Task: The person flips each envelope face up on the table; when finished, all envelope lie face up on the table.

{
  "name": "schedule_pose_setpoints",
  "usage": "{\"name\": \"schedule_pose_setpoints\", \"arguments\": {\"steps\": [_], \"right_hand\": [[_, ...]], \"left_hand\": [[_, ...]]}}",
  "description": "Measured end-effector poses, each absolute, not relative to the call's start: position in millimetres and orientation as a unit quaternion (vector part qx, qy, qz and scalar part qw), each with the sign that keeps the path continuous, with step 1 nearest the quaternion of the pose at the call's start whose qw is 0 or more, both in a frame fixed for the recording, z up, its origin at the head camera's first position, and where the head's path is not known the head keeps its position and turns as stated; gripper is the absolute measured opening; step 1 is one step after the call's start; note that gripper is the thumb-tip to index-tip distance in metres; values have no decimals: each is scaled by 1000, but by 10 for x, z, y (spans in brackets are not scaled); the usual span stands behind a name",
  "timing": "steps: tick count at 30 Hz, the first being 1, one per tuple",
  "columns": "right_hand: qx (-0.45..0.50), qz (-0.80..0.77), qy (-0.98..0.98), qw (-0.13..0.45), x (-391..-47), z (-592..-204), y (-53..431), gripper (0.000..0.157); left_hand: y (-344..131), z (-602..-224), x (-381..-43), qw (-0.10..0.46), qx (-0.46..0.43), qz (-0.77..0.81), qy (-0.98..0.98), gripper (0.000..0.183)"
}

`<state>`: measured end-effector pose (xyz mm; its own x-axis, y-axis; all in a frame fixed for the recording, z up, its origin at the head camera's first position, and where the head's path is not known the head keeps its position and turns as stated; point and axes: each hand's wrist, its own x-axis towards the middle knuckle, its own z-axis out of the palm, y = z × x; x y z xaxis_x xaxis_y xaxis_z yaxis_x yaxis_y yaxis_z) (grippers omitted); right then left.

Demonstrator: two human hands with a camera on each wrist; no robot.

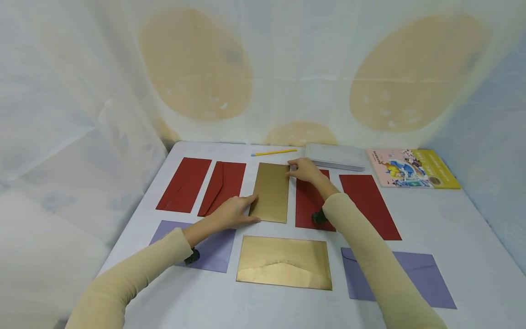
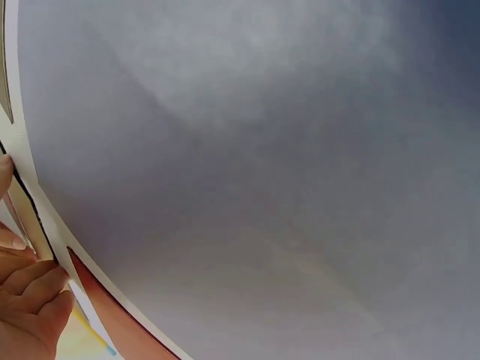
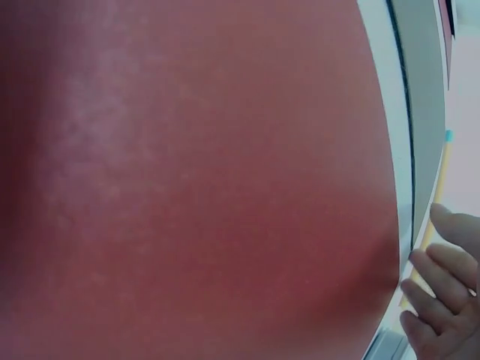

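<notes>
A gold envelope (image 1: 271, 194) lies upright in the middle of the back row, between red envelopes. My left hand (image 1: 231, 212) touches its lower left side, index finger at the left edge and thumb by the bottom corner. At the upper right corner, the fingers of my right hand (image 1: 306, 171) touch the edge. A purple envelope (image 2: 262, 150) fills most of the left wrist view, under that wrist. Beneath the right wrist lies a red envelope (image 3: 210, 187), filling most of the right wrist view. A second gold envelope (image 1: 283, 262) lies sideways in front.
Two red envelopes (image 1: 183, 185) lie at the left, another red envelope (image 1: 371, 205) at the right. A purple envelope (image 1: 423, 274) lies front right, partly under the right sleeve. Behind are a yellow pencil (image 1: 274, 152), a pale flat case (image 1: 334, 155) and a picture book (image 1: 412, 168).
</notes>
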<state>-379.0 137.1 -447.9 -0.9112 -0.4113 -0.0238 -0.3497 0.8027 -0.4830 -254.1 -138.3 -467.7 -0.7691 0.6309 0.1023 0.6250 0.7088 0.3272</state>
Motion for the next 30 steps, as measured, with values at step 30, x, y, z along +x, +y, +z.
{"name": "schedule_pose_setpoints", "arguments": {"steps": [30], "right_hand": [[-189, -498, 846, 27, -3720, -4228, 1450, 58]], "left_hand": [[-1346, -4626, -2508, 10, 345, 195, 918, 76]]}}
